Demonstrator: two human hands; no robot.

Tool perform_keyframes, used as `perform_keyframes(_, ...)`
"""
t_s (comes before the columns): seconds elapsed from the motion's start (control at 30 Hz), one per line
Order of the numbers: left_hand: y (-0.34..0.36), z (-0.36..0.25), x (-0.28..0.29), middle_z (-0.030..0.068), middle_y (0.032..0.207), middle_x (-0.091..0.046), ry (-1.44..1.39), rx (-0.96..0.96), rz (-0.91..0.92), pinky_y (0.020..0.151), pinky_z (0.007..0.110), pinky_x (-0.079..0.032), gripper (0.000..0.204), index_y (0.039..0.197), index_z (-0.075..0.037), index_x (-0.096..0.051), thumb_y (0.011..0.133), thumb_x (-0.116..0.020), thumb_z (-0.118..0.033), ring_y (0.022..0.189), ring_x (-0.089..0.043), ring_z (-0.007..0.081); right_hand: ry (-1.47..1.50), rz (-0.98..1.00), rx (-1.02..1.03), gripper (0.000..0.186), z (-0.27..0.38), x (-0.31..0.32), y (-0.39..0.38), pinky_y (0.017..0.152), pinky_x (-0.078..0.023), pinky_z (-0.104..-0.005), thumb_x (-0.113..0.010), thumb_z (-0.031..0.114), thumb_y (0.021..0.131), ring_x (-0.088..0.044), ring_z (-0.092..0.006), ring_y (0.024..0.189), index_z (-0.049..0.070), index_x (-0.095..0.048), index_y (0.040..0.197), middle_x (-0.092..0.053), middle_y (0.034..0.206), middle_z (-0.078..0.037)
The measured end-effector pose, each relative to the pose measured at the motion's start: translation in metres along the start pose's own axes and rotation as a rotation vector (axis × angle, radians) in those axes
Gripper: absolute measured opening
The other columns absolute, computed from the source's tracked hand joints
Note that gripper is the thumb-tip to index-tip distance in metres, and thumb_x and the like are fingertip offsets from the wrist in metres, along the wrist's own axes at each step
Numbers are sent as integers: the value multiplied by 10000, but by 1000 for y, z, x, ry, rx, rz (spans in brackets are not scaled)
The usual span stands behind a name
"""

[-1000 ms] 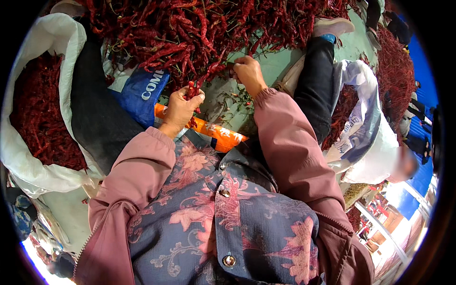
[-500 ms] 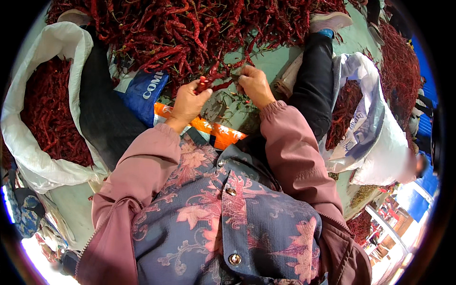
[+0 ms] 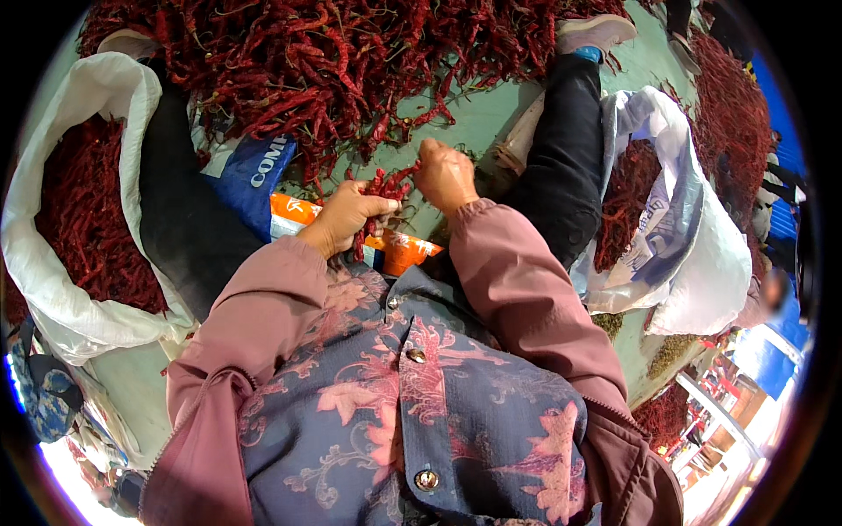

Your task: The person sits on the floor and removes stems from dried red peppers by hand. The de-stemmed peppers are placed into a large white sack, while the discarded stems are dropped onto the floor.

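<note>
My left hand (image 3: 345,216) is closed around a small bunch of dried red chilies (image 3: 386,187). Some stick up past the thumb, and others hang below the palm. Close by on the right, my right hand (image 3: 446,177) has its fingers pinched together at the end of a chili that reaches over from the bunch. Its fingertips are partly hidden, so the stem cannot be made out. Just beyond both hands lies a large heap of dried red chilies (image 3: 307,74), with a few loose ones at its near edge.
A white woven sack (image 3: 140,158) of chilies stands open on the left, another white sack (image 3: 706,263) on the right. Between my outstretched legs lie a blue bag (image 3: 250,175) and an orange printed bag (image 3: 405,254). More chilies are piled on the green floor (image 3: 491,110) at far right.
Both hands have come nearer to my body, the right one also shifting left. The bunch in my left hand now shows more chilies, above the thumb and below the palm.
</note>
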State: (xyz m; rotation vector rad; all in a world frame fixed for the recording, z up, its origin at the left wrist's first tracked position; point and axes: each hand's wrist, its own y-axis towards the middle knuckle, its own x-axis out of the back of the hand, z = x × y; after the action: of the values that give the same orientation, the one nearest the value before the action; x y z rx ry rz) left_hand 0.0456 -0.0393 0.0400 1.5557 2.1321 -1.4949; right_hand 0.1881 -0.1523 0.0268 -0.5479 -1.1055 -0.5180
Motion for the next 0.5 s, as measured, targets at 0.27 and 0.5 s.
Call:
perform_keyframes(0.27,1,-3,23,33,652,-546,-59,-200,-127,525,254,-441,102,803,-38,-550,773,-646,-60,555,-525,128,-140,-32,74,205,-18,0,41,709,-475,-399,-542,75,729,-572,-311,872,98,-556,932,-531,961,-120)
perform_keyframes(0.5,1,-1,35,37,699,-572,-77,-263,-230,569,272,-467,75,829,-41,-580,789,-633,-76,598,-543,128,-86,-79,278,250,-27,-10,60,735,-468,-385,-541,53,713,-530,-285,923,105,-560,957,-503,942,-101)
